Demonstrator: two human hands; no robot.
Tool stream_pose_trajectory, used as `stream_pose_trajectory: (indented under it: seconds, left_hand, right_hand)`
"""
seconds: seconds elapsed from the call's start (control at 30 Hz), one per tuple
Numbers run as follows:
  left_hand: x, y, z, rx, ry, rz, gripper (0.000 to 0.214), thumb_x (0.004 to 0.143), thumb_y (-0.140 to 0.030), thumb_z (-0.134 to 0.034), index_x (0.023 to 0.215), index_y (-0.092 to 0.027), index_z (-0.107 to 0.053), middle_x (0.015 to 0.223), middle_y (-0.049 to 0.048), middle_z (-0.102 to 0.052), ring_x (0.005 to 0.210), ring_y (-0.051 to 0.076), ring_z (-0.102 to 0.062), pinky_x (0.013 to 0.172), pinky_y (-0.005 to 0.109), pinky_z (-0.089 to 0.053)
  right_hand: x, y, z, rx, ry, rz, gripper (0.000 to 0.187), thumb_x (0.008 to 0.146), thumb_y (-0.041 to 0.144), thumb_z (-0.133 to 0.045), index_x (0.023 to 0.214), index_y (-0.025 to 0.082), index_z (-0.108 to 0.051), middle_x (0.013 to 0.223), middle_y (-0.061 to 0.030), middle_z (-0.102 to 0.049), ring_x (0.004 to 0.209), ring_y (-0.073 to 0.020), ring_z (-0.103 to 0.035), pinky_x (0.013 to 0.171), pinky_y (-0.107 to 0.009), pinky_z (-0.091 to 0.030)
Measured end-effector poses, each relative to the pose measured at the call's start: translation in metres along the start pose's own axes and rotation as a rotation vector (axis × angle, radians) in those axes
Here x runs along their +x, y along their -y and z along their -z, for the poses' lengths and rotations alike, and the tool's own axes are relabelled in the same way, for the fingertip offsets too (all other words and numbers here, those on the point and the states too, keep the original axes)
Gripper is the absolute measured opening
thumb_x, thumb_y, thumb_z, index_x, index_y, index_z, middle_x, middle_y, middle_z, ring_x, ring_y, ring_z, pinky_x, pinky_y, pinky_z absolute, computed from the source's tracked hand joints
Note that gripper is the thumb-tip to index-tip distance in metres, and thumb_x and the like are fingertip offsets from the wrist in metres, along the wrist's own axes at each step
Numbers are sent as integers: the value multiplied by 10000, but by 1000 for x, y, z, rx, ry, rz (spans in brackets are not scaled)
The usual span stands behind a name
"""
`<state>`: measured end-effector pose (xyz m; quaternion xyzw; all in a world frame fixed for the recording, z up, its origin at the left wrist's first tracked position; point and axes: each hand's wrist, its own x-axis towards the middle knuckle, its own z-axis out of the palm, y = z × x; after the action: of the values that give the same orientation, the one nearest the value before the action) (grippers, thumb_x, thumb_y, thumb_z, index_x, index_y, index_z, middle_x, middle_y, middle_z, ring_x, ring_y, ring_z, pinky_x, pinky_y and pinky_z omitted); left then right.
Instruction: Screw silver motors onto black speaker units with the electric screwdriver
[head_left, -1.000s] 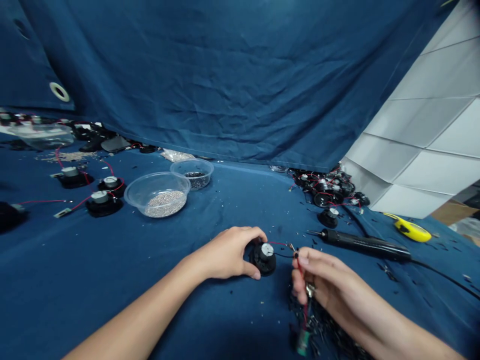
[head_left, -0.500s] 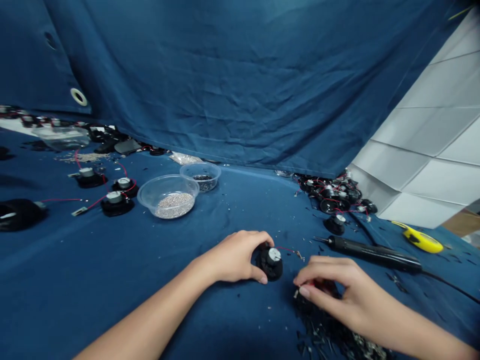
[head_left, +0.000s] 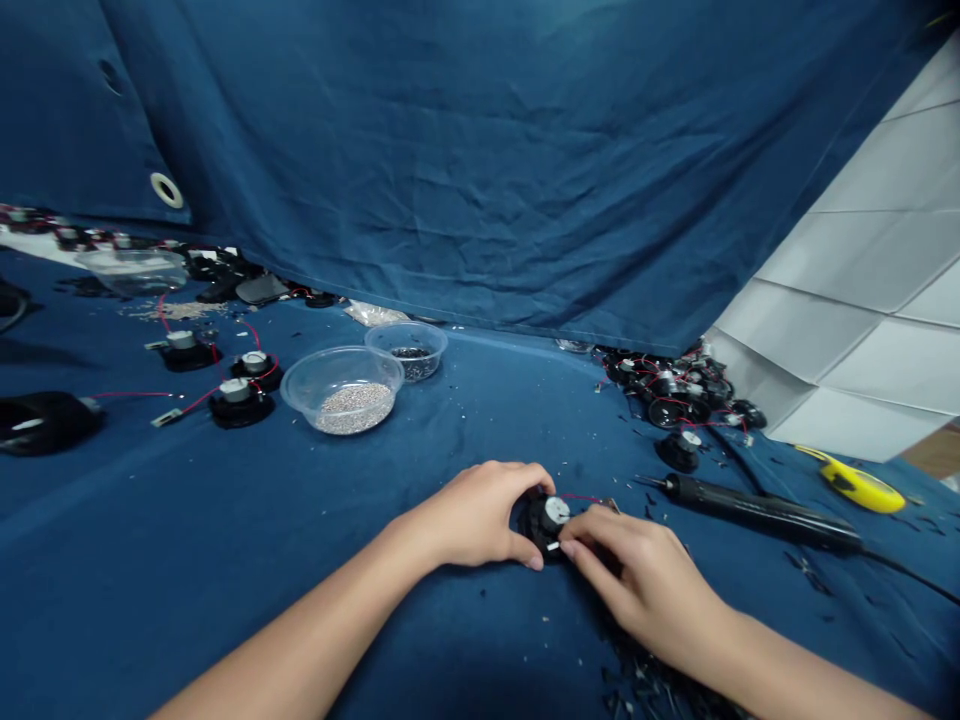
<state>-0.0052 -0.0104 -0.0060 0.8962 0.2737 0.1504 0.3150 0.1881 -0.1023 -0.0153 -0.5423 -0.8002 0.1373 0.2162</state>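
My left hand (head_left: 495,515) curls around the left side of a small black round part with a silver motor (head_left: 556,511) on top, which sits on the blue cloth. Thumb and fingers grip its rim. A red wire (head_left: 581,497) runs from it to the right. My right hand (head_left: 637,565) is closed in a pinch at the front right of this part. At its fingertips a small pale piece (head_left: 553,546) shows, too small to name. Beneath the right hand lies a pile of small black pieces (head_left: 637,685), partly hidden by the wrist.
Right of my hands lie a black corded electric screwdriver (head_left: 761,512) and a yellow-handled tool (head_left: 855,482). Behind them is a heap of motor parts (head_left: 671,385). Clear bowls hold silver bits (head_left: 352,408) and dark bits (head_left: 412,365). Several wired motor parts (head_left: 238,400) stand left.
My right hand has moved left from above the black pile to the motor part, bringing the small pale piece against it. My left hand keeps its grip. The view has shifted slightly.
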Motion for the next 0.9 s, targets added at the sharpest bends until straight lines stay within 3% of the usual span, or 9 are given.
stream_pose_trajectory:
  seconds: [0.2, 0.4, 0.57, 0.67, 0.9]
  left_hand:
    - [0, 1, -2, 21, -11, -8, 561, 578, -317, -838, 1062, -257, -560, 1045, 12, -623, 931, 226, -576, 723, 283, -417]
    - [0, 2, -4, 16, -20, -16, 571, 588, -350, -833, 1080, -251, -561, 1060, 35, -627, 967, 252, -573, 764, 319, -428]
    - [0, 1, -3, 28, -16, -13, 582, 580, -332, -839, 1086, -257, -559, 1079, 35, -624, 965, 253, -575, 740, 310, -428]
    - [0, 2, -3, 34, -15, -8, 583, 583, -312, -838, 1089, -261, -555, 1082, 28, -624, 969, 250, -574, 743, 311, -426]
    - [-2, -5, -4, -24, -21, 46, 553, 592, -329, -815, 1079, -252, -565, 1090, 38, -616, 981, 254, -555, 787, 335, -424]
  right_hand:
    - [1, 5, -2, 105, -12, -215, 191, 857, 279, -500, 751, 209, -642, 620, 16, -554, 560, -137, -496, 546, -255, -364]
    - [11, 4, 0, 379, 25, -379, 121, 767, 279, -590, 711, 180, -632, 566, 32, -503, 524, -113, -445, 501, -232, -343]
    - [16, -6, 0, 519, 52, -520, 188, 708, 297, -654, 639, 167, -538, 545, 47, -484, 496, -82, -378, 481, -222, -297]
    - [20, -8, 2, 524, 109, -543, 176, 689, 278, -663, 643, 163, -537, 525, 57, -472, 478, -71, -351, 471, -222, -264]
    - [23, -6, 8, 301, 116, -462, 126, 687, 256, -631, 621, 174, -562, 533, 24, -555, 482, -95, -443, 480, -236, -314]
